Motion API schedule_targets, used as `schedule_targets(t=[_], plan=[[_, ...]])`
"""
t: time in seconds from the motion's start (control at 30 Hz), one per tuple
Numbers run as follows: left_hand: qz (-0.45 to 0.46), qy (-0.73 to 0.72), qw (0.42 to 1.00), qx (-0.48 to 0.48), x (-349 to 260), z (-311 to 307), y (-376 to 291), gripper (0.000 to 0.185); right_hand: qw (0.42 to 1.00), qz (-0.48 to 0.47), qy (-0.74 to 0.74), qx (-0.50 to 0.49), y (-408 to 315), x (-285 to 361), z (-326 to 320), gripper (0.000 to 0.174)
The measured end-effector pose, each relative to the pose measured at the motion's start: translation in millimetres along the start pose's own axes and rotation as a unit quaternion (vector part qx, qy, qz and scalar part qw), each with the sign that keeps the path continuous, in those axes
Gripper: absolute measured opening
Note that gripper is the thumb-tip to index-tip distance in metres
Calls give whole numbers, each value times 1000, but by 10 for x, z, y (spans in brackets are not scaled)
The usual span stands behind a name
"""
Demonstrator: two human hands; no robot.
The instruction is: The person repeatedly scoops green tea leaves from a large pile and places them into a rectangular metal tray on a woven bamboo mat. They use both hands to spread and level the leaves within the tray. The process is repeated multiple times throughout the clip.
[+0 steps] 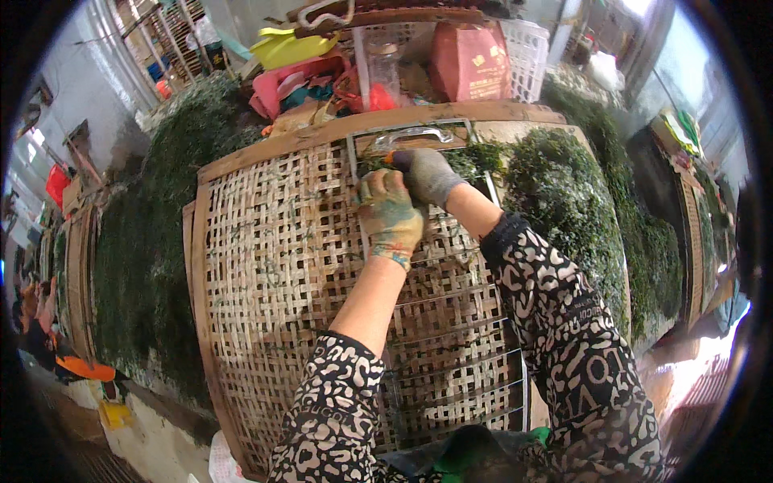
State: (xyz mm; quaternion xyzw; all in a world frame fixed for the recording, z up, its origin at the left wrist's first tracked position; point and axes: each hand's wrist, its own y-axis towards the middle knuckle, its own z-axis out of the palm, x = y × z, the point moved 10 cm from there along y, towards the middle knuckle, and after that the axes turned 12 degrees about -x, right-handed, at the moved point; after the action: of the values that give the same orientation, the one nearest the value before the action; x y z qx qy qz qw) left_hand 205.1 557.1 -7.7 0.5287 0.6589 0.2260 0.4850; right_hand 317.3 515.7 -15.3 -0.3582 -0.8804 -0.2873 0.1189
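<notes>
A woven bamboo tray (266, 241) with a wooden border lies before me. Over its right part rests a metal frame (522, 386) crossed by several thin wires, with a metal handle (416, 137) at its far end. Dark green, fine-leaved plant matter (465, 163) lies inside that far end. My left hand (389, 214), in a stained glove, is at the near edge of the green matter with fingers bent down. Touching it, my right hand (430, 175), in a grey glove, reaches in from the right. The fingertips of both are partly hidden, so I cannot tell what they grip.
A heap of the green matter (561, 187) sits right of the frame. More dark green piles flank the tray at left (145, 259) and right (652, 259). Beyond the far edge stand a pink basin (272, 90), a red bag (471, 63) and a white plastic basket (528, 60).
</notes>
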Motion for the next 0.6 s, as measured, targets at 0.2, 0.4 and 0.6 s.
schedule_targets(t=[0.2,0.4,0.6], plan=[[62,212,946,236,-34,341,-144,69,995,-4,95,35,-39,-445,-981,53],[201,82,912,347,-877,810,-189,61,971,13,-235,41,-236,-1139,-1325,53],[129,101,911,379,-956,1082,-181,69,995,-38,-82,47,-41,-644,-951,31]])
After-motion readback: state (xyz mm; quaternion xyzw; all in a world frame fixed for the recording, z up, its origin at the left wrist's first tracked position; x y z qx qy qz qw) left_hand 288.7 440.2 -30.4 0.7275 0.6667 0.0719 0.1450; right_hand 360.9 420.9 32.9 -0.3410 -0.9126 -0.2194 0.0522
